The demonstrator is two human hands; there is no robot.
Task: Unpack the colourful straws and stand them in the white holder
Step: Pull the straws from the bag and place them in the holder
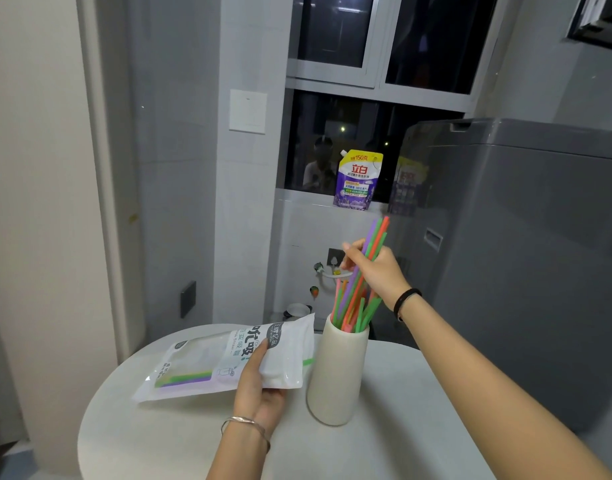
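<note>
Right hand (373,271) sits just above the white holder (335,375), fingers curled round a bunch of green, orange and purple straws (376,237). The bunch leans up and to the right of the holder, its lower ends down in the holder's mouth. A few more straws fan loose in the holder beside the held ones. Left hand (259,393) is left of the holder, thumb on top, gripping the near edge of the packet (228,355). The packet lies flat on the round table (418,427) with one end just beside the holder. Leftover straws (186,378), green and purple, show through the packet's clear window at the end far from the holder, so I judge the job part done. Step in hand: seat this bunch. I would bring the wrist over the holder so the straws come nearer upright, let them slide until the ends bottom out, then ease the fingers off. Letting go while tilted risks straws springing over the rim or levering the tall, narrow holder. Keep the packet's mouth toward the holder for the next pull.
</note>
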